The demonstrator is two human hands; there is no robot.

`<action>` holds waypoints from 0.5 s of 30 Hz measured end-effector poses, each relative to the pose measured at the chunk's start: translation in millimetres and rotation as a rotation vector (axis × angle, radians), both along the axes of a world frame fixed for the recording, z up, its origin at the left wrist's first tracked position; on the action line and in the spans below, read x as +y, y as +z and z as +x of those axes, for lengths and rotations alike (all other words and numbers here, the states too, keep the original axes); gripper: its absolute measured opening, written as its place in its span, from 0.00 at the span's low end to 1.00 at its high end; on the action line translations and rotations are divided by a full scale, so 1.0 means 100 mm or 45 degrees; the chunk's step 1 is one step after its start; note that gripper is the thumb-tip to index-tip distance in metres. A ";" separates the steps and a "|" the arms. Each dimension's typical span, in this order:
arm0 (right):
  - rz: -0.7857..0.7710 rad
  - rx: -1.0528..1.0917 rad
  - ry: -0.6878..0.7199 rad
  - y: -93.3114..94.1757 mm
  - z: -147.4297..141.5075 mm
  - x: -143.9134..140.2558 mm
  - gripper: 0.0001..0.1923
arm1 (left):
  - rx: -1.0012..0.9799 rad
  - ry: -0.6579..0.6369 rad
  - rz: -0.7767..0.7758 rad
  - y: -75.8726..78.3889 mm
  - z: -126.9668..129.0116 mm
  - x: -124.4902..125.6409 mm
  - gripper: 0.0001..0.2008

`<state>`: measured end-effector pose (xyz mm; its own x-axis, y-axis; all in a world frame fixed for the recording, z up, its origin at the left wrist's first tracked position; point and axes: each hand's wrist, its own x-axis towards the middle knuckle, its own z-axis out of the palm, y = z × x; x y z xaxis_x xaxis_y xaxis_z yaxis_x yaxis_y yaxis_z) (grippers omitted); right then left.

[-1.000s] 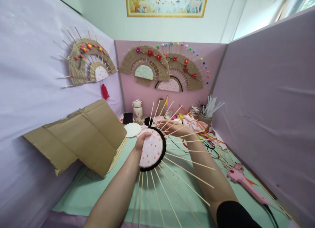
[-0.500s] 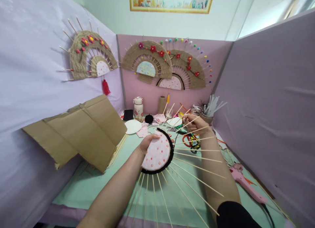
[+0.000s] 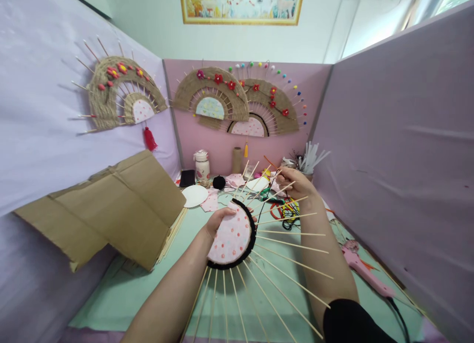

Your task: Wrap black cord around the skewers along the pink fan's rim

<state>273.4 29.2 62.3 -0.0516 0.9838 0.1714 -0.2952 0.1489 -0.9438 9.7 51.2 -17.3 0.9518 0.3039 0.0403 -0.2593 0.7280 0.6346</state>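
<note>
My left hand (image 3: 221,220) grips a half-round fan base (image 3: 230,240) by its straight edge, thumb on the front and fingers behind. White cloth with pink dots covers the base, and a black yarn band (image 3: 242,256) runs along its curved rim. Thin wooden sticks (image 3: 292,233) spread out from that rim to the right and downward. My right hand (image 3: 294,182), up beyond the upper sticks, pinches a black yarn strand (image 3: 263,208) that leads down to the rim. The fingertips of my left hand behind the base are mostly hidden.
A pink glue gun (image 3: 366,271) lies at the right. Bent cardboard (image 3: 107,205) stands at the left. Scissors (image 3: 276,210), a white disc (image 3: 195,196), a black yarn ball (image 3: 218,182) and a bottle (image 3: 202,165) are farther back. Finished fans (image 3: 218,89) hang on the partitions.
The whole view has shifted slightly, moving the scene left and a little down. Both hands keep their holds, and the yarn strand still runs between the rim and my right hand.
</note>
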 end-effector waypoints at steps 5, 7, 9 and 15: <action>0.032 0.034 -0.085 0.03 0.00 -0.05 0.17 | -0.026 -0.004 -0.007 0.00 0.00 0.00 0.26; 0.028 0.050 -0.100 0.04 0.00 -0.06 0.16 | -0.030 0.003 -0.009 -0.01 0.00 0.00 0.26; 0.017 0.056 -0.098 0.04 0.01 -0.07 0.15 | -0.036 0.010 -0.012 -0.02 0.00 0.01 0.26; 0.097 0.092 -0.101 0.07 0.07 -0.09 0.13 | -0.039 -0.011 -0.029 -0.04 0.00 0.01 0.27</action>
<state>280.6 20.6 69.6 0.0409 0.9684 0.2461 -0.3468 0.2448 -0.9054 9.9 52.5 -20.9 0.9528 0.2970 0.0627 -0.2722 0.7445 0.6096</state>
